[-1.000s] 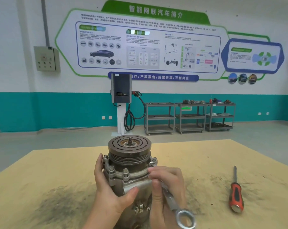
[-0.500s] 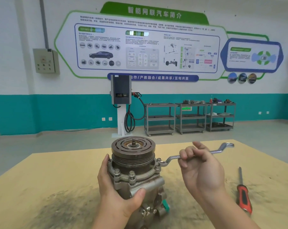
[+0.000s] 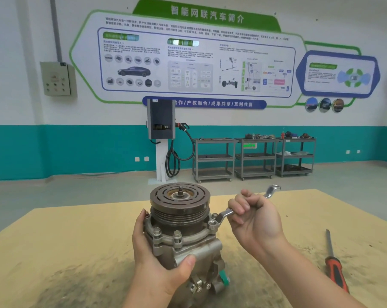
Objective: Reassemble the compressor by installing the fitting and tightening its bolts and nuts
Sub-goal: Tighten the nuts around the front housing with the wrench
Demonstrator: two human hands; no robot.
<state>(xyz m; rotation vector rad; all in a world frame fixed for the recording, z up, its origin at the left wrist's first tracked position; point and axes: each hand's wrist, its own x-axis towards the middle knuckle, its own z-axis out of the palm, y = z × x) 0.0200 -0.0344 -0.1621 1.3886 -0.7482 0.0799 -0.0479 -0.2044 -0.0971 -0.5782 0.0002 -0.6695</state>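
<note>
View: one head-worn wide-angle camera, no second view to share the scene with
Position: above the near edge of the bench (image 3: 54, 252), at the person's own eye height
Facing: forward and only slightly down, toward the far wall with its poster board (image 3: 188, 58)
Nearness: close to the compressor (image 3: 181, 227), which stands low in the middle with the left hand (image 3: 159, 258) and right hand (image 3: 254, 218) beside it
Reach: bench fills the lower third; floor, shelf carts (image 3: 254, 156) and wall fill the rest
Distortion: wall stripe and bench edges bow toward the picture's sides
</note>
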